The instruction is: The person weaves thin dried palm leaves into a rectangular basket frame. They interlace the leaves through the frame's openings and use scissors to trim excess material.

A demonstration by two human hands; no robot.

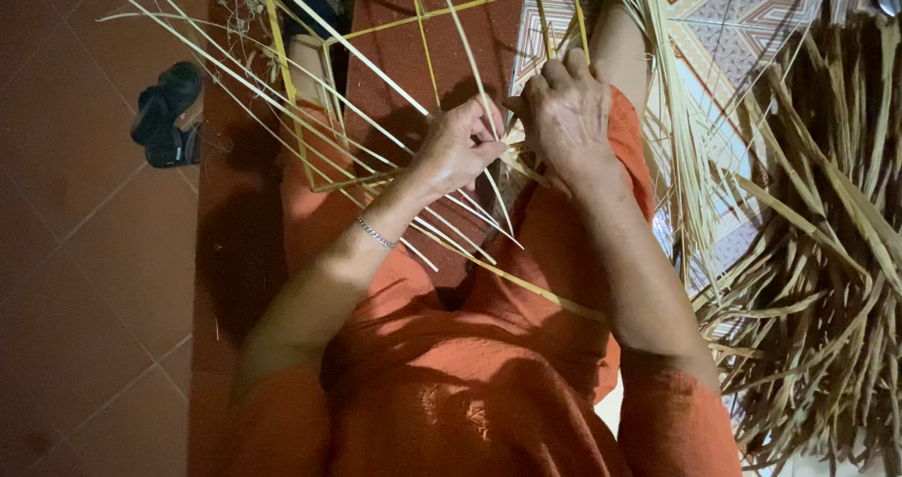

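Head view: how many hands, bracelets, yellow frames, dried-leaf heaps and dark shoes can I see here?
Hands: 2, the left hand and the right hand, both with fingers closed on thin pale strips
Bracelets: 1, a bracelet on the left wrist
Yellow frames: 1, a yellow frame
Dried-leaf heaps: 1, a heap of dried leaves
Dark shoes: 1, a dark shoe
Total: 6

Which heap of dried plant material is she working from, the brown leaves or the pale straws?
The pale straws: thin strips run to both hands, while the brown leaves lie untouched.
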